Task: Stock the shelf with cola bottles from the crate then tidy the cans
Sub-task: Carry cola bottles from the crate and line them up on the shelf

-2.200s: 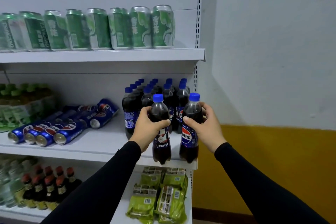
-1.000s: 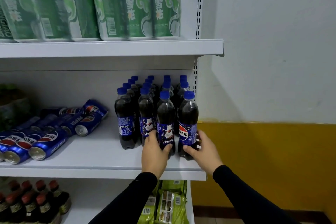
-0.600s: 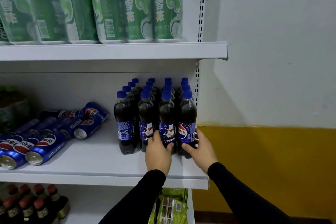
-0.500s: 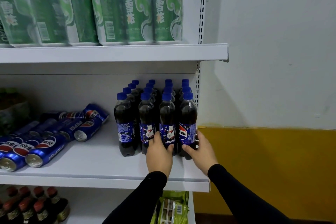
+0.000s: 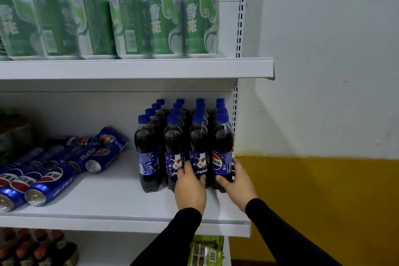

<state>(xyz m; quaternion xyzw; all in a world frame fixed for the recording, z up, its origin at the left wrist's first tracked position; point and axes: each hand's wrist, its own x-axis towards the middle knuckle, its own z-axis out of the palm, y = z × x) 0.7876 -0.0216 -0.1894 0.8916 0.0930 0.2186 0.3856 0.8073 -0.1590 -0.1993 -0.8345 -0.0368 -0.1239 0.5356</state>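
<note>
On the middle shelf (image 5: pixel 121 203), hard against its right end, cola bottles (image 5: pixel 183 136) stand upright in four tight rows, dark with blue caps and blue labels. Both hands reach in low from black sleeves: the left hand (image 5: pixel 190 188) grips the base of the third front bottle (image 5: pixel 198 147), thumb and fingers curled round it; the right hand (image 5: pixel 236 181) grips the rightmost front bottle (image 5: pixel 222 149), fingers wrapped behind. Left of the bottles lies bare shelf, then blue cans (image 5: pixel 64 168) on their sides. Green cans (image 5: pixel 164 21) stand on the shelf above.
</note>
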